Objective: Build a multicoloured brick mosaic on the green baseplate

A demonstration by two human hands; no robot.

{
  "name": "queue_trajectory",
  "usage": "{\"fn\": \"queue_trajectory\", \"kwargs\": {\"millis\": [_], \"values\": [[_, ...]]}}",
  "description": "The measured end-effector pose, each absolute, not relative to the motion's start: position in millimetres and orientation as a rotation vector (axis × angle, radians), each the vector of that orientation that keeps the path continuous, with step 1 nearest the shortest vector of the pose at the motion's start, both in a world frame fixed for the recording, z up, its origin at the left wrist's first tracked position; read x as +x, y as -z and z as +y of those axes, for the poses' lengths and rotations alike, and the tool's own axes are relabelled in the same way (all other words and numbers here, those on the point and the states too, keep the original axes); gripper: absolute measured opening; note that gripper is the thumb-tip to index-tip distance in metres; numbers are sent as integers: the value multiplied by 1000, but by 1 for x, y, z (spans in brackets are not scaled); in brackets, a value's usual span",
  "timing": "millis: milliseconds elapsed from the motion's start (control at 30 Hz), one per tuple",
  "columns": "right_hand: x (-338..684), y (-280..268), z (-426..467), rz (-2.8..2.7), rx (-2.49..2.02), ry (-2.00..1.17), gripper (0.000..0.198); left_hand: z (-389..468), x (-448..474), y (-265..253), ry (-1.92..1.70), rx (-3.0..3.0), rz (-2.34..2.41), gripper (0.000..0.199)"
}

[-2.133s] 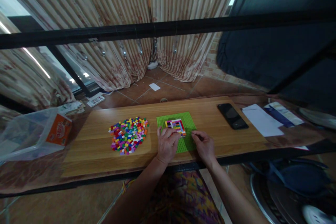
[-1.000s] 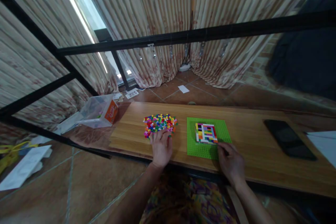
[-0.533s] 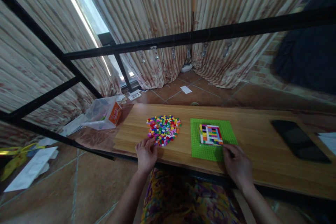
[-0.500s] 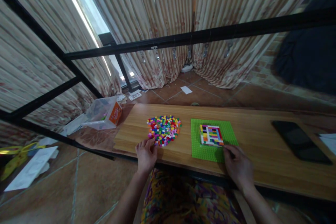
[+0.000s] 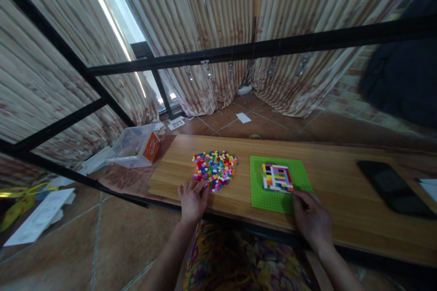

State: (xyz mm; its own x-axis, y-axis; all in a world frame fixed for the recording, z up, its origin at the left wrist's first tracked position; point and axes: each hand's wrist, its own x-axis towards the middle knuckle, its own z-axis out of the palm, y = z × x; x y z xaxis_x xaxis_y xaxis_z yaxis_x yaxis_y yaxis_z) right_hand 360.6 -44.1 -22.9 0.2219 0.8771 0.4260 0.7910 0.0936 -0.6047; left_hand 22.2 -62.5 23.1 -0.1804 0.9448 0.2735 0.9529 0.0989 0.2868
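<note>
Small multicoloured toy bricks [image 5: 216, 168] lie in a loose pile on the wooden bench top. At the pile's near left edge is my left hand [image 5: 193, 198], its fingers curled down and close together. Whatever is between those fingertips is too small to make out. A low, square brick build [image 5: 277, 177] with white, red, yellow and purple pieces sits on the green baseplate [image 5: 259, 200]. My right hand [image 5: 312, 216] is closed in a pinch at the build's near right corner, over the baseplate's edge. Its fingertips hide anything held there.
A black phone [image 5: 392, 186] lies at the right of the wooden bench top [image 5: 341, 173]. On the floor at the left stands a clear plastic box [image 5: 131, 148] with an orange label. A black metal rail [image 5: 221, 57] crosses before the curtains [image 5: 218, 9].
The whole view has shifted slightly, moving the bench things a little right. Both hands stay at the same spots by the pile and the build, with little other visible change.
</note>
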Motion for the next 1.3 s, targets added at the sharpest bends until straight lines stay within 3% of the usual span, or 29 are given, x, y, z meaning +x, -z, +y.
{"fn": "queue_trajectory", "kwargs": {"millis": [600,867,1300], "values": [[360,22,-45,-1602,-1700,-119,40,-55,2,-17,900,-1887,-2261,28],[361,25,-44,-1605,-1720,-112,41,-28,-20,-28,620,-1989,-2357,37],[360,24,-44,-1609,-1707,-89,39,-32,-18,-24,681,-1964,-2367,14]]}}
